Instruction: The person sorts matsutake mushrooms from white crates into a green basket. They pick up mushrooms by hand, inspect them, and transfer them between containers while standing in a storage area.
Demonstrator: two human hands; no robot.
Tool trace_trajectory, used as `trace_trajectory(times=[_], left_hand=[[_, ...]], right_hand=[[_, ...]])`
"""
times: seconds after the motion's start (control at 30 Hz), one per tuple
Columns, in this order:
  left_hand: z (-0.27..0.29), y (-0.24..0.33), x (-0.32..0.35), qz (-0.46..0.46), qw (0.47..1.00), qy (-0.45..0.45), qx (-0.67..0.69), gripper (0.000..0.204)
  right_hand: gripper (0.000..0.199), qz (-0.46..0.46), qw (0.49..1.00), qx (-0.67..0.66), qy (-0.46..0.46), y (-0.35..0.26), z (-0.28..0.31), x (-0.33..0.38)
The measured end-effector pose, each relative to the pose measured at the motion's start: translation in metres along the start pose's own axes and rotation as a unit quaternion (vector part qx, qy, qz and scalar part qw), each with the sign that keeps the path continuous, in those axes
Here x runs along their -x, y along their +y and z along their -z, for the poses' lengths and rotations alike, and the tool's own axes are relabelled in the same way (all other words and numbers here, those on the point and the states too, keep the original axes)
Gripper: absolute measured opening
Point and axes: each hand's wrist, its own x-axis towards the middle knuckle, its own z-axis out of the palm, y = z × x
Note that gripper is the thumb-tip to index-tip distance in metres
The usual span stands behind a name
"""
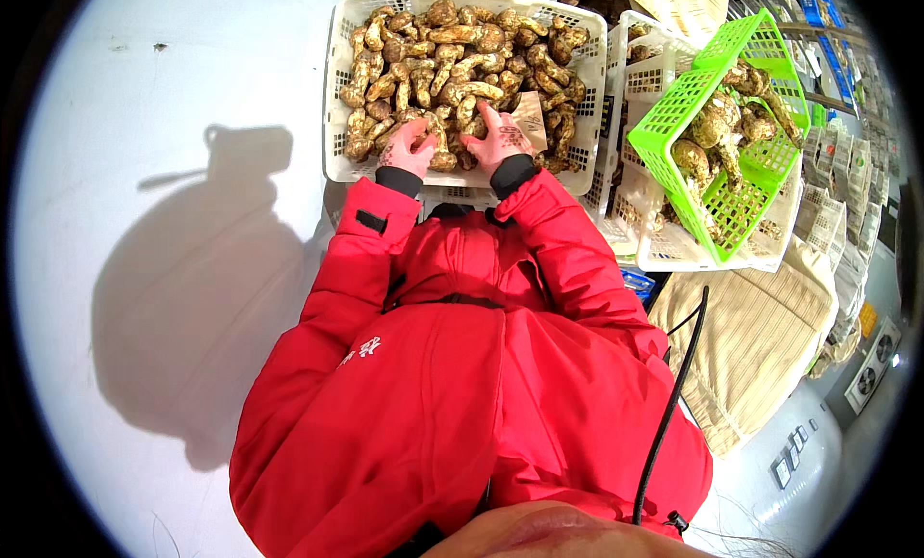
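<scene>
A white slatted plastic crate point(332, 101) in front of me is heaped with brown and cream mushrooms point(462, 52), thick-stemmed and dirt-flecked. Over its near side, my left hand point(408, 151) rests among them with curved fingers and its thumb apart. Just to the right, my right hand point(499, 142) reaches into the same heap, thumb and forefinger spread at either side of a few mushrooms. Neither hand visibly lifts one. Some fingertips are hidden between the stems. Beside my right hand a piece of brown cardboard point(529, 123) with handwriting lies on the mushrooms.
A bright green basket point(664, 110) holding larger mushrooms point(717, 125) sits tilted on white crates point(626, 211) to the right. Tan striped cloth point(746, 341) lies nearer me on that side. More stacked crates point(847, 163) line the far right. A black cord point(674, 394) hangs by my jacket.
</scene>
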Motion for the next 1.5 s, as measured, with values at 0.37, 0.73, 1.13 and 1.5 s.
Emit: trace_trajectory(times=[0.37, 0.73, 1.13, 1.5], left_hand=[[0.010, 0.005, 0.007, -0.033, 0.997, 0.009, 0.072, 0.027], [0.021, -0.009, 0.028, 0.051, 0.984, 0.015, 0.170, 0.023], [0.038, 0.110, -0.021, -0.181, 0.937, 0.037, -0.296, 0.052], [0.020, 0.069, -0.011, 0.243, 0.851, -0.182, 0.428, 0.039]], right_hand=[[0.044, 0.023, 0.978, -0.039, 0.205, 0.006, 0.056, -0.076], [0.061, -0.123, 0.984, 0.129, 0.006, -0.036, 0.049, -0.128], [0.052, 0.199, 0.976, -0.044, 0.071, -0.058, 0.091, -0.051], [0.030, -0.051, 0.816, -0.572, 0.075, 0.003, 0.082, -0.027]])
